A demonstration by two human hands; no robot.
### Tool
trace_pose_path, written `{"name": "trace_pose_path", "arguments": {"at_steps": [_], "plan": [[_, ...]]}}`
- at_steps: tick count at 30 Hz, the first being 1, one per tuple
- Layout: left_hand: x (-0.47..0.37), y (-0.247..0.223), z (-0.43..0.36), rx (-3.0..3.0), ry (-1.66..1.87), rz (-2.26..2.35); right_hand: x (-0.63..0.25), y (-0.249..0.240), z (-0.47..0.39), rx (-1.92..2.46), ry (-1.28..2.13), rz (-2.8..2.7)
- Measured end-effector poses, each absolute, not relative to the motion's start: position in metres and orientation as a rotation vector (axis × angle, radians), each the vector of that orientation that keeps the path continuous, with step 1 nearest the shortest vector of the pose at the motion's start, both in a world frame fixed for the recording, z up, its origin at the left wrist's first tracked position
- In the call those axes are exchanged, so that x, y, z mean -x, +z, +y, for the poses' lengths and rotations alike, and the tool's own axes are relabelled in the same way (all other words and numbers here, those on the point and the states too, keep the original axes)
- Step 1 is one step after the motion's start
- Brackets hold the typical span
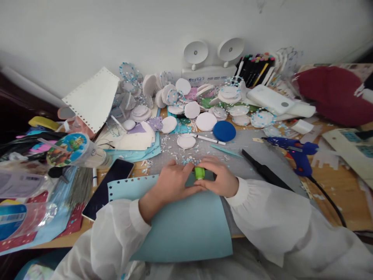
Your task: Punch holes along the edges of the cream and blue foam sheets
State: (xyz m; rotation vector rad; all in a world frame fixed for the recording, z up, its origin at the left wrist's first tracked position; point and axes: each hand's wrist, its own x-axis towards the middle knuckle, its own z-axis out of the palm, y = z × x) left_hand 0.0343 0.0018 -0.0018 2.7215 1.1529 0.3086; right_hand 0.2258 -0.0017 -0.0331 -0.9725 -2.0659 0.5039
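Note:
A light-blue sheet of paper point(186, 229) lies at the desk's near edge and hangs over it, with a row of small star-shaped holes along its upper left edge. My left hand point(170, 184) is closed over the top edge of this sheet, its index finger and thumb touching the punch. Between thumb and fingers, my right hand point(221, 177) grips a small green craft punch point(199, 173) at the sheet's top edge. The undersides of both hands and the paper's edge inside the punch are hidden.
Behind the hands lies a grey cutting mat point(186, 155) strewn with paper scraps, with a blue disc point(224, 131). A dark phone point(107, 188) and a lidded cup point(78, 149) are left. A blue glue gun point(300, 151) with a cord lies right. White discs point(206, 121) crowd the back.

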Motion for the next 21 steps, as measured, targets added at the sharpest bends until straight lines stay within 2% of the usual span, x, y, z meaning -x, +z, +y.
{"name": "trace_pose_path", "arguments": {"at_steps": [13, 21], "plan": [[-0.027, 0.0, 0.002, -2.709, 0.354, 0.975, -0.252, -0.017, 0.003, 0.976, 0.82, -2.193], [-0.025, 0.005, 0.0, -2.83, 0.295, 0.953, -0.255, -0.015, 0.005, 0.956, 0.861, -2.278]]}}
